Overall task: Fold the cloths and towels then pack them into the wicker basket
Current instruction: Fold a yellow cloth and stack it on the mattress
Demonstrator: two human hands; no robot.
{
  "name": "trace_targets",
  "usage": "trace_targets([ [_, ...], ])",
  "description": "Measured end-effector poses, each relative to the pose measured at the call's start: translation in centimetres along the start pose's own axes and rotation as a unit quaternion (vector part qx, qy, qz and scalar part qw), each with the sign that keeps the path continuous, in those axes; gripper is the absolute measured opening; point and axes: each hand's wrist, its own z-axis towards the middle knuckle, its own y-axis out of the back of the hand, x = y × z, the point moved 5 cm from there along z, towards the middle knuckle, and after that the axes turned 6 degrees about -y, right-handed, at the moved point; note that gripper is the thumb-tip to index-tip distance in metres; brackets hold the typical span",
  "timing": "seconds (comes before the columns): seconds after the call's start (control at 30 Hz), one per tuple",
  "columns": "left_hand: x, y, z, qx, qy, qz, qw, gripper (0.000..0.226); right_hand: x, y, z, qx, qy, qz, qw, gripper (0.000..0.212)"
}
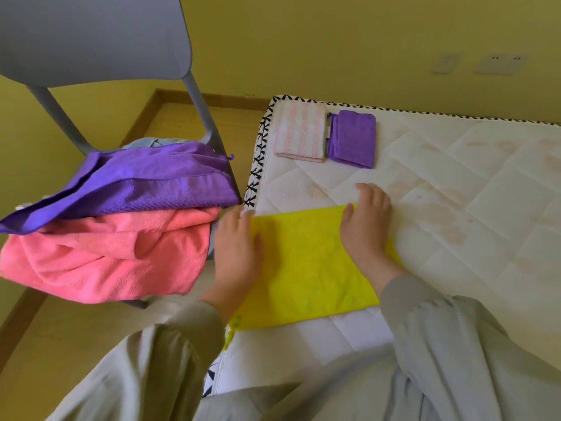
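- Left hand (238, 247) palm down, fingers straight and close together, pressing the left edge of the yellow cloth (306, 268).
- Right hand (367, 226) flat on its right part, fingertips past the far edge onto the mattress (455, 192).
- Yellow cloth spread at the mattress's near left edge.
- Folded striped cloth (299, 133) and folded purple cloth (352, 138) side by side at the far corner.
- Purple towel (136, 180) heaped over pink towel (106, 253) on the chair (91, 34).

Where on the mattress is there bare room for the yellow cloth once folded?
Bare mattress spreads right of the folded purple cloth and the yellow cloth; a narrower strip lies between them. The chair is heaped with towels.
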Motion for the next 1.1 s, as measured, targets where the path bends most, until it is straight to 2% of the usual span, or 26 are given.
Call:
trace_targets([
  [0.03,-0.9,-1.2,-0.5,0.054,-0.028,0.019,0.998,0.048,1.4,-0.3,-1.0,0.024,0.055,0.013,0.998,0.036],
  [0.1,-2.4,-3.2,-2.1,0.143,-0.018,0.032,0.989,0.054,3.0,-1.9,-3.6,0.127,0.152,0.002,0.98,0.04],
  [0.17,-3.2,-4.1,-3.5,0.163,-0.015,0.053,0.985,0.057,2.9,-3.9,-6.3,0.252,0.228,-0.085,0.937,0.065],
  [0.23,-3.2,-4.3,-4.0,0.168,-0.018,0.081,0.982,0.06,1.6,-4.8,-7.0,0.29,0.248,-0.14,0.914,0.074],
  [0.3,-2.9,-4.3,-4.0,0.18,-0.017,0.096,0.979,0.065,0.8,-4.6,-6.3,0.284,0.236,-0.162,0.915,0.074],
  [0.4,-3.3,-4.3,-3.9,0.201,-0.016,0.104,0.974,0.07,-1.2,-4.2,-4.9,0.283,0.171,-0.197,0.923,0.073],
  [0.5,-3.1,-4.2,-4.1,0.207,-0.01,0.112,0.972,0.071,-4.0,-3.4,-3.6,0.276,0.058,-0.226,0.932,0.062],
  [0.57,-2.8,-4.1,-4.3,0.207,-0.005,0.125,0.97,0.071,-5.8,-2.6,-3.0,0.269,-0.027,-0.232,0.935,0.062],
  [0.63,-2.6,-3.9,-4.7,0.209,0.003,0.136,0.968,0.071,-7.3,-1.8,-2.8,0.265,-0.093,-0.222,0.934,0.064],
  [0.8,-2.5,-3.9,-4.8,0.232,0.007,0.14,0.963,0.076,-7.2,-0.8,-2.0,0.227,-0.175,-0.157,0.945,0.066],
  [0.93,-2.5,-4.2,-4.7,0.253,0.007,0.165,0.953,0.079,-5.6,-0.2,-0.4,0.161,-0.226,-0.072,0.958,0.043],
  [1.03,-2.5,-4.2,-4.7,0.266,0.008,0.164,0.95,0.08,-4.4,0.7,0.0,0.115,-0.278,0.014,0.954,0.027],
  [1.1,-2.4,-4.2,-4.6,0.275,0.009,0.167,0.947,0.073,-3.2,0.7,-0.1,0.111,-0.274,0.064,0.953,0.013],
])
